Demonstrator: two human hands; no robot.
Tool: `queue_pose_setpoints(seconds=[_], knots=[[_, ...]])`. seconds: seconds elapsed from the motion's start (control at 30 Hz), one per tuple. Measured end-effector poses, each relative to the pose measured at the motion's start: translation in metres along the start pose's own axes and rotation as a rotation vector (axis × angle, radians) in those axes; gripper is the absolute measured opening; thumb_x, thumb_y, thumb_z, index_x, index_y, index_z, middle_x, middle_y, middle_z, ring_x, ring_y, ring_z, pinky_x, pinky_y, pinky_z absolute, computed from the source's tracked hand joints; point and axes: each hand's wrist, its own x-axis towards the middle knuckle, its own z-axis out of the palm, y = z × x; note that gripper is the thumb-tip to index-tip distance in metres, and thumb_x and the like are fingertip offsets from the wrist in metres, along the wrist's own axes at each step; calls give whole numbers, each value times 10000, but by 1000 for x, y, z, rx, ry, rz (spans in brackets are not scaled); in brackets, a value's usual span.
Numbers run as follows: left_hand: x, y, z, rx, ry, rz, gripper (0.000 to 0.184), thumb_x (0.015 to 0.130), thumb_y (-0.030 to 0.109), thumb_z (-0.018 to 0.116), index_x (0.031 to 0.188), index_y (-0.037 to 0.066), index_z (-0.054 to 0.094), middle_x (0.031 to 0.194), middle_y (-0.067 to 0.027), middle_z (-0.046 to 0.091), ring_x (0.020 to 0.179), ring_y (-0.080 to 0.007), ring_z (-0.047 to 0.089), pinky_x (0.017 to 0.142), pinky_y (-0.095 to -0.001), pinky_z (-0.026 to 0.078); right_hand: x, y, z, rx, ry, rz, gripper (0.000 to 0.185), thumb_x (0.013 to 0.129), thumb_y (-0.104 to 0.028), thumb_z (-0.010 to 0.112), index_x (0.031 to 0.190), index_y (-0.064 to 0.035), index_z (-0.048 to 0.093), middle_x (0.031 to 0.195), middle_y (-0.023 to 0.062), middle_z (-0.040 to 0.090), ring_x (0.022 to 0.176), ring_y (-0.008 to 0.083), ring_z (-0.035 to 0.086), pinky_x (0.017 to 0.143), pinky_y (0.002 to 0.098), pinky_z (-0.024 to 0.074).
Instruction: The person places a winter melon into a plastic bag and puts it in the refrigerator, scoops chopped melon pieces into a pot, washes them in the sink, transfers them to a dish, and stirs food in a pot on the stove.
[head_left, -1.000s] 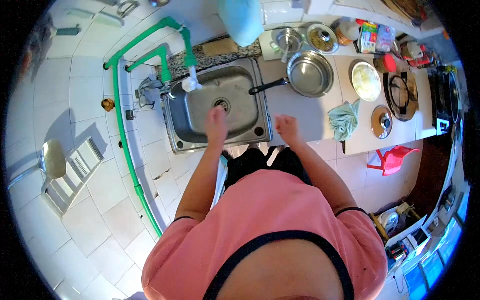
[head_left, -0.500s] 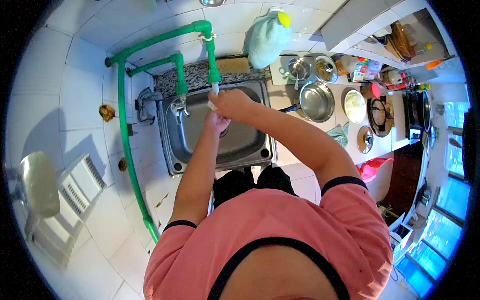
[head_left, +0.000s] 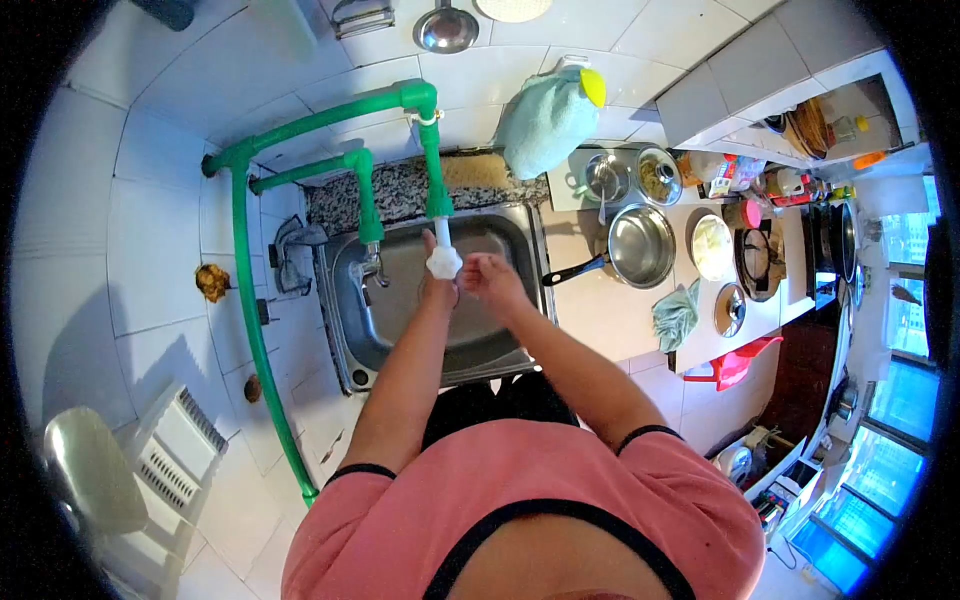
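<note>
My left hand (head_left: 438, 288) is over the metal sink (head_left: 500, 235), under and behind the white tap head (head_left: 444, 263). One finger stretches up beside the white tap stem; the tap head hides much of that hand. To the right of the tap head, my right hand (head_left: 492, 281) has loosely bent fingers, with the tips close to it and nothing visible in them. The tap comes down from a green pipe (head_left: 433, 165). A second, metal tap (head_left: 373, 266) hangs at the sink's left side.
On the counter at right are a saucepan (head_left: 641, 246), a grey-green cloth (head_left: 677, 317), a bowl with pale contents (head_left: 712, 247) and a glass lid (head_left: 730, 309). A light blue bag (head_left: 550, 125) and a ladle (head_left: 446, 30) hang on the tiled wall.
My right hand has come off the tap and moved right and down, uncovering the white tap head. My left hand is lower in view. The camera view has tilted up, showing the whole ladle.
</note>
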Motion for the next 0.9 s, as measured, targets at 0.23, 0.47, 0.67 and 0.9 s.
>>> queue_pose_setpoints(seconds=[0.23,0.47,0.67,0.9], knots=[[-66,-13,30,-155,91,79,364,871,430,477,929,72,502,779,-46,533,667,-161,533,587,-307,460,109,60,56,-203,245,-24,257,894,-273,498,922,-26,565,768,80,587,643,228,564,608,366,483],[-101,-24,74,-116,262,-231,292,840,363,563,892,86,488,758,-37,522,648,-167,523,584,-334,458,143,61,27,13,-33,222,287,816,-296,535,917,-29,565,797,128,568,708,281,555,668,404,472],[-18,-9,13,-488,-213,-144,246,849,301,558,909,71,492,811,-56,550,742,-188,553,662,-351,474,113,74,33,-1157,54,-148,451,723,-293,620,1056,-1,537,989,233,563,908,353,555,764,426,460],[5,8,28,-629,-111,-225,176,879,233,512,879,59,484,859,-77,563,824,-217,567,750,-375,485,-2,42,65,-562,157,-749,548,789,-211,565,1242,42,386,1169,207,430,1117,343,396,948,399,334]])
